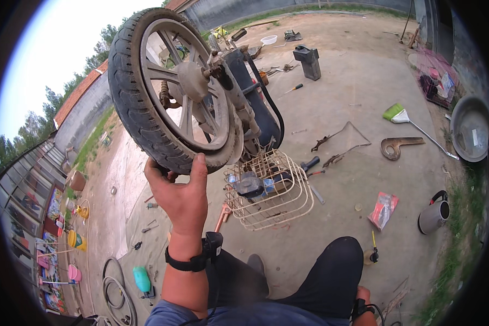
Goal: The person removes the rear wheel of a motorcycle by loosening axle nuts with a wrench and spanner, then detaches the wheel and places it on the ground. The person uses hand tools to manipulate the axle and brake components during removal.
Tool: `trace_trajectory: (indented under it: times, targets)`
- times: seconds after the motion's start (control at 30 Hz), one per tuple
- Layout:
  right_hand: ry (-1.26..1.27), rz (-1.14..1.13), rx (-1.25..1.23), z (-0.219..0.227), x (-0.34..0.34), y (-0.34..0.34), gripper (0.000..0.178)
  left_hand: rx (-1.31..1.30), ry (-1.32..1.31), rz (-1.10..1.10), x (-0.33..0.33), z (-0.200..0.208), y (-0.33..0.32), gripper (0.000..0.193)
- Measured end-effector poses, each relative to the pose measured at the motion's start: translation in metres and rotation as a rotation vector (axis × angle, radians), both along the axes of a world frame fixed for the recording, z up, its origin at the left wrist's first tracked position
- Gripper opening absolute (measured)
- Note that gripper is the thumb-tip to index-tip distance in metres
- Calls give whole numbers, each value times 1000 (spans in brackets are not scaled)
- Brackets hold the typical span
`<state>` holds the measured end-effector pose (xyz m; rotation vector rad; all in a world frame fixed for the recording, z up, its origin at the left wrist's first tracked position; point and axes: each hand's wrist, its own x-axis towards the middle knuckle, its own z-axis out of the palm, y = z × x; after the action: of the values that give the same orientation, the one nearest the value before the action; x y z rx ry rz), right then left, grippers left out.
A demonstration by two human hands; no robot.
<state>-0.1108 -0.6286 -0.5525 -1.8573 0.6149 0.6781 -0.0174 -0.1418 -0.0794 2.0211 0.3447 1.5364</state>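
Knees (331, 271) low in view — left hand (180, 195) up on the tyre (133, 103).
Fingers curl over the tread, thumb alongside, steadying the raised wheel of an upturned bike above its wire basket (271, 190); right hand (362, 298) rests by the thigh — whether its fingers are closed, I cannot tell.

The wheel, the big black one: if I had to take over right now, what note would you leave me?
Left hand: raised, gripping the lower edge of the tyre of the wheel, thumb over the rim side.
Right hand: low by the right knee at the picture's bottom edge, mostly hidden; whether it holds anything cannot be told.
The bike lies upturned on the concrete yard, the wheel still on its fork and the wire basket just below it.
Tools lie loose on the ground: a screwdriver, pliers.
Done: bike turned over.
Left: the wheel is not off.
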Motion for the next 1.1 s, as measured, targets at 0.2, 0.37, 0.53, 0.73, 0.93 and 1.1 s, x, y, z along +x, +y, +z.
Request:
trace_trajectory:
  times: [0.2,0.37,0.53,0.73,0.93,1.1]
  targets:
    - [3,5,-2,1,1,0,24,34,4,-3,3,-4,6,68]
    - [9,15,-7,2,1,-1,24,10,-11,-35,0,-3,2,69]
    - [10,11,-4,2,2,1,24,-27,-23,-44,1,3,5,71]
    - [13,10,-2,2,2,2,24,-17,0,-34,1,1,4,73]
    - [14,13,-6,3,4,2,24,-13,28,-26,0,-5,3,71]
    - [16,17,-9,3,5,2,25,-4,38,-29,0,-9,6,71]
